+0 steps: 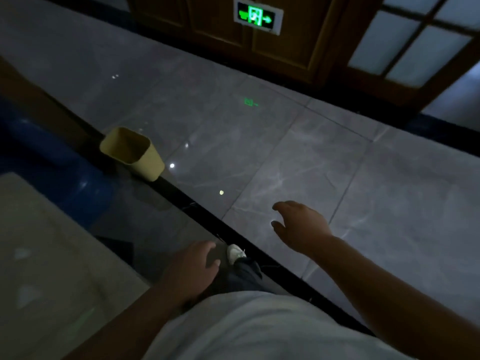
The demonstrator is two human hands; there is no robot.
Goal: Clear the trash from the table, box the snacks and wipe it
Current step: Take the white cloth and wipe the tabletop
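Dim, blurry frame. Nearest: my white shirt [259, 331] fills the bottom edge, cut off by the frame. Two hands, both bare and empty. Left hand [193, 268] hangs low by my thigh, fingers loosely curled, grip slack on nothing. Right hand [301, 227] is stretched forward over the floor, fingers spread open, grip on nothing. One white shoe [235, 253] shows between the hands, trouser leg dark above it; the other foot is hidden. Left of me, a pale worktop [39, 255] corner, cut off at the frame edge, surface too dark to read; no trash or snacks can be made out on it. Grey tiled floor [324, 165] with a few bright light spots, a black strip running diagonally across it. Further on, one yellow bin [135, 154] stands on that strip, opening towards me, inside too dark to tell contents. Something blue beside it, unclear. Far: dark wooden door [220, 29], one green exit sign [257, 15], frosted window panes [405, 45] at right, partly cropped.
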